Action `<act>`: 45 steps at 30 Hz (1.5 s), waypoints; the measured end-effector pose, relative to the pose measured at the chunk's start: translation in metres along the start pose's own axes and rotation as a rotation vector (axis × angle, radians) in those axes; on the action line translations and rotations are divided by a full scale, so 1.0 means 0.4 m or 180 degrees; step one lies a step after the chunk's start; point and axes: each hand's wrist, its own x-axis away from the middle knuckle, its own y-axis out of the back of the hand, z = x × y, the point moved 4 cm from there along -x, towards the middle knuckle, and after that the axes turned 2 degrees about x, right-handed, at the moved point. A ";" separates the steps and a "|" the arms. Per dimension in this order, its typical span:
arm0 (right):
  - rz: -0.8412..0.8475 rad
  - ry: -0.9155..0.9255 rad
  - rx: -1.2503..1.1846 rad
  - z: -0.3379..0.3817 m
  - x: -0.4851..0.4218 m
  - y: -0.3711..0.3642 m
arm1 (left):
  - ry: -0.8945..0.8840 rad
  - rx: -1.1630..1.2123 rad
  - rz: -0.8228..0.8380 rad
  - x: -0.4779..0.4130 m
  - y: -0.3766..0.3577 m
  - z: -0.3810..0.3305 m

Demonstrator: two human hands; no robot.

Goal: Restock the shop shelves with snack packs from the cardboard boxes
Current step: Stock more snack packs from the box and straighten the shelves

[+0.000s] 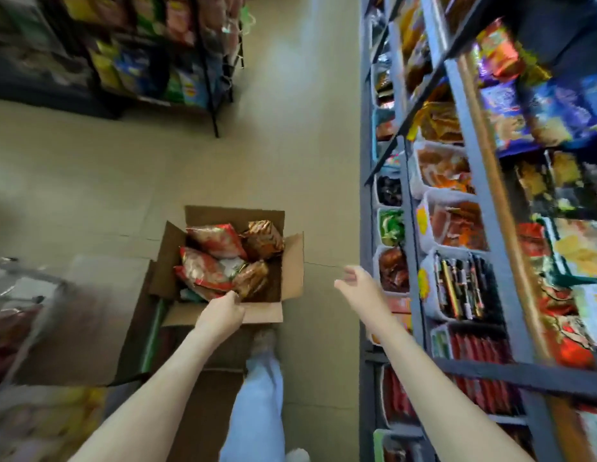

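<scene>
Item 1: cardboard box (293,261), lower centre of the frame, flaps open, standing on other cardboard beside the floor (273,145).

Item 2: snack packs (217,241), red and brown, loose and tilted inside the box, filling its left and far parts. The near right corner of the box shows dark.

Item 3: left hand (222,313), at the near rim of the box, above the near flap. Its fingers (235,297) are curled and reach among the nearest packs. Motion blur hides whether they pinch a pack or only touch it: cannot tell.

Item 4: right hand (356,282), right of the box, in the air between it and the shelves, holding nothing. Its fingers are loosely spread and slightly bent.

Item 5: shelves (480,181), grey metal, along the right side of the frame, stocked with coloured packs. White tubs (423,201) of snacks line the lower levels nearest the right hand.

Item 6: rack (207,78), black, upper left of the frame, hung with bags, well apart from the box.

Item 7: leg (257,401) in pale trousers, lower centre, just behind the box.
</scene>
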 end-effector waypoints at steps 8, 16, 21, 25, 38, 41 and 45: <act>0.0829 -0.0151 0.0717 0.070 -0.416 -0.330 | 0.1021 -0.0055 0.0217 -0.301 0.019 0.218; 0.1200 -0.0189 0.1108 -0.099 -0.738 -0.631 | 0.1744 0.0738 -0.0580 -0.692 -0.090 0.417; 0.1530 -0.0382 0.1127 -0.211 -0.822 -0.793 | 0.2107 0.1063 -0.0759 -0.852 -0.195 0.534; 0.1627 -0.0431 0.1082 -0.255 -0.833 -0.852 | 0.2244 0.1433 -0.0810 -0.891 -0.249 0.565; 0.1465 -0.0470 0.0268 0.016 -0.712 -0.588 | 0.2107 0.3493 -0.0851 -0.626 -0.074 0.319; 0.1451 -0.0849 -0.0784 0.134 -0.662 -0.440 | 0.1173 0.3930 -0.0669 -0.525 0.062 0.177; 0.1602 -0.0762 -0.2024 0.293 -0.543 -0.193 | -0.0031 0.4018 -0.0099 -0.392 0.218 -0.048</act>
